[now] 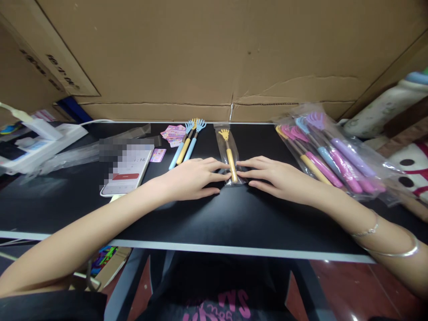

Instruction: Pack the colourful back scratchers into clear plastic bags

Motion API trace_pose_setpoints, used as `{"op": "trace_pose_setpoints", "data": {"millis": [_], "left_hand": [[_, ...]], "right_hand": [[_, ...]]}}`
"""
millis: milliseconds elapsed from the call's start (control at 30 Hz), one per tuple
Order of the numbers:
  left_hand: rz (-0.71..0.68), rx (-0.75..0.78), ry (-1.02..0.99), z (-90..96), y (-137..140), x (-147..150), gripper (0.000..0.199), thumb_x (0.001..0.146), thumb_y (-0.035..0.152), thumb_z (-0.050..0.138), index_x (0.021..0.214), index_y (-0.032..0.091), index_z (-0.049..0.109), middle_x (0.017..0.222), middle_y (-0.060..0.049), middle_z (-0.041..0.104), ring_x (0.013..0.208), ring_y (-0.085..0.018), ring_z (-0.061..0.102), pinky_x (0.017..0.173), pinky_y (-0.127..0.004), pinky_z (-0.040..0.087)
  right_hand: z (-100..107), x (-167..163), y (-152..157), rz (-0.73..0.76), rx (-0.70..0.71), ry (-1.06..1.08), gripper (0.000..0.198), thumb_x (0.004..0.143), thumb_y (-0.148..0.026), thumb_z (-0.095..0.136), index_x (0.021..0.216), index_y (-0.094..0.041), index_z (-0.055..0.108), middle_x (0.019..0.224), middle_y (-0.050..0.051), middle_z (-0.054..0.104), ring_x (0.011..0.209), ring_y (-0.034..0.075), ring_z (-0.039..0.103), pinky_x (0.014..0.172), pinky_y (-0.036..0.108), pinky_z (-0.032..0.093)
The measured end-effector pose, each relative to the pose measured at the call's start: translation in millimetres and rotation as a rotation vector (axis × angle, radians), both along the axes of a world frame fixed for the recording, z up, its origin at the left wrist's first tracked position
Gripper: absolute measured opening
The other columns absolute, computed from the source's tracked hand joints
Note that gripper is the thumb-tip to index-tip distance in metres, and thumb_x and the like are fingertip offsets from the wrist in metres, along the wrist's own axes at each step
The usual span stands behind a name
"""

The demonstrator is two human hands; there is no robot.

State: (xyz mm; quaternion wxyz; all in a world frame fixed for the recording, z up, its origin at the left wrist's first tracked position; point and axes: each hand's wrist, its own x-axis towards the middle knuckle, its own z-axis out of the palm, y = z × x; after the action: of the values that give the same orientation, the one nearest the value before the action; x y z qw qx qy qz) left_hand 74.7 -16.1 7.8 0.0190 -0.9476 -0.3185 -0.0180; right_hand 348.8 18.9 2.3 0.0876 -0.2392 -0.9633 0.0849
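Observation:
A yellow back scratcher (231, 162) with a hand-shaped head lies inside a clear plastic sleeve (220, 141) on the black table. From the left, my left hand (195, 178) rests flat with its fingertips on the sleeve's edge beside the handle. My right hand (276, 179) touches the opposite edge, fingers stretched out and slightly apart. Left of the sleeve, two blue back scratchers and a yellow one (185, 149) lie together unwrapped. To the right is a large clear bag (321, 151) holding several back scratchers in yellow, pink, blue and purple.
Small printed cards (174, 133) lie near the loose scratchers. A phone (129, 171) and crumpled clear plastic (83, 147) are on the left, beside a white power strip (50, 145). A cardboard wall (214, 58) stands behind the table. A plush toy (409, 165) sits at the right.

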Motion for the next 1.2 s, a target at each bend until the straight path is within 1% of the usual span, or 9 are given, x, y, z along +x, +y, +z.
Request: {"op": "trace_pose_setpoints", "data": {"millis": [133,233,367,533,733,933,1100,1200], "left_hand": [[0.007,-0.041,0.009,-0.9,-1.1,0.6,0.047,0.099,0.035,0.054,0.144,0.021,0.052,0.149,-0.006,0.051,0.133,-0.024,0.051,0.108,-0.040,0.046],[0.022,-0.079,0.025,-1.2,-1.3,0.3,0.049,0.099,0.038,0.052,0.145,0.020,0.049,0.151,-0.003,0.049,0.136,-0.023,0.049,0.110,-0.040,0.043],[0.040,-0.103,0.033,-0.8,-1.1,0.4,0.051,0.099,0.038,0.052,0.146,0.020,0.048,0.153,-0.002,0.047,0.136,-0.023,0.048,0.112,-0.039,0.041],[0.040,-0.127,0.043,1.5,-0.6,0.3,0.051,0.098,0.027,0.051,0.148,0.020,0.046,0.153,0.000,0.047,0.138,-0.021,0.046,0.114,-0.038,0.038],[0.028,-0.138,0.036,2.3,0.5,-1.8,0.052,0.098,0.025,0.050,0.149,0.021,0.045,0.154,0.000,0.045,0.139,-0.021,0.045,0.114,-0.038,0.038],[0.020,-0.111,0.032,0.4,0.1,-1.3,0.052,0.094,0.017,0.046,0.147,0.019,0.048,0.154,-0.002,0.046,0.135,-0.022,0.049,0.113,-0.039,0.038],[0.004,-0.073,0.004,-2.2,0.1,-1.2,0.051,0.095,0.017,0.045,0.145,0.019,0.050,0.151,-0.002,0.050,0.134,-0.021,0.049,0.113,-0.038,0.037],[-0.001,-0.092,-0.006,-2.2,2.0,-2.6,0.049,0.096,0.019,0.048,0.145,0.020,0.050,0.150,-0.001,0.051,0.135,-0.020,0.048,0.113,-0.037,0.036]], "right_hand": [[-1.5,1.1,1.0,0.004,-0.082,0.002,0.044,0.101,-0.037,0.044,0.137,-0.020,0.061,0.141,0.008,0.061,0.132,0.025,0.052,0.107,0.047,0.047],[-2.2,2.2,1.8,-0.005,-0.101,-0.009,0.047,0.100,-0.040,0.045,0.139,-0.018,0.060,0.140,0.009,0.062,0.132,0.026,0.052,0.108,0.048,0.046],[-0.1,2.4,1.4,-0.012,-0.118,-0.034,0.050,0.100,-0.043,0.045,0.142,-0.018,0.057,0.142,0.010,0.060,0.133,0.027,0.051,0.109,0.049,0.046],[2.5,2.6,-0.3,-0.015,-0.127,-0.053,0.051,0.100,-0.043,0.045,0.143,-0.017,0.056,0.144,0.010,0.059,0.133,0.027,0.050,0.111,0.049,0.043],[1.7,2.7,-2.3,-0.007,-0.102,-0.078,0.054,0.101,-0.043,0.042,0.144,-0.013,0.054,0.145,0.011,0.057,0.135,0.028,0.049,0.113,0.050,0.042],[-0.9,1.4,-2.3,0.001,-0.059,-0.072,0.052,0.100,-0.041,0.044,0.143,-0.012,0.055,0.144,0.012,0.058,0.133,0.028,0.050,0.112,0.050,0.043],[-1.9,1.0,-3.0,-0.001,-0.029,-0.075,0.050,0.101,-0.036,0.042,0.143,-0.012,0.055,0.144,0.011,0.058,0.134,0.027,0.051,0.112,0.049,0.043],[-1.4,1.4,-3.7,0.004,-0.021,-0.090,0.050,0.101,-0.036,0.042,0.143,-0.012,0.055,0.145,0.011,0.058,0.134,0.028,0.050,0.113,0.049,0.042]]}}
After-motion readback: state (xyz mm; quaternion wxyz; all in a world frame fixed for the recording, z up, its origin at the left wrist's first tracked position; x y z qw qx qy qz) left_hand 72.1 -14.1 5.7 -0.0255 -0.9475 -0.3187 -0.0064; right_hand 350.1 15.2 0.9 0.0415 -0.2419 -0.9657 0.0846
